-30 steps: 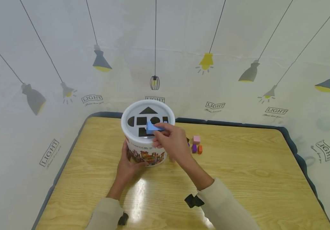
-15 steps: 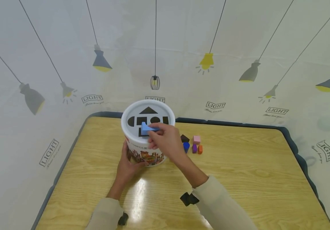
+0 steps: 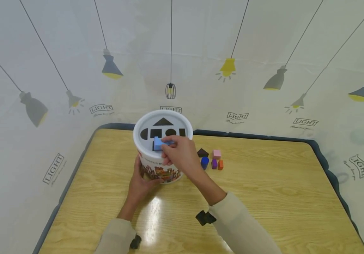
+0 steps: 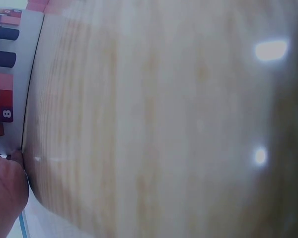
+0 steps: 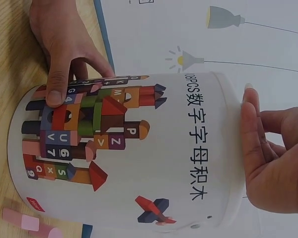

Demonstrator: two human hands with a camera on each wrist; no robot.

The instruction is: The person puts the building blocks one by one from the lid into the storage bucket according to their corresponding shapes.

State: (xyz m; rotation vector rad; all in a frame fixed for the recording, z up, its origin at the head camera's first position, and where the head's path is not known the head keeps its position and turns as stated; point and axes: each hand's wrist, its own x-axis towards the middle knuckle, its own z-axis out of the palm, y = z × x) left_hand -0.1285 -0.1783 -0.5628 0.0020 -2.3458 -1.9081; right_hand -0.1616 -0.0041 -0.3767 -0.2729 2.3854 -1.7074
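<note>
Left hand: left hand [image 3: 142, 183] grips the near side of the white bucket [image 3: 163, 165], thumb and fingers curled against the printed wall [image 5: 114, 148], which braces it upright on the worktop [image 3: 264, 197].
Right hand: right hand [image 3: 180, 155] pinches a light blue block [image 3: 158, 144] in curled fingertips, holding it over the lid [image 3: 163, 128] at the lower square cut-out; whether it has entered the hole cannot be told.
Lid: flat and white, with dark triangle, half-round, square and round holes; the block sits at the near edge.
Loose blocks: dark brown [image 3: 202, 152], blue [image 3: 205, 162], pink [image 3: 216, 153], purple [image 3: 214, 163] and orange [image 3: 220, 164] lie clustered just right of the bucket, within the right hand's reach.
Room: bare wood runs right and toward the person; the far worktop edge and the lamp-printed curtain [image 3: 264, 53] stand close behind the bucket.
</note>
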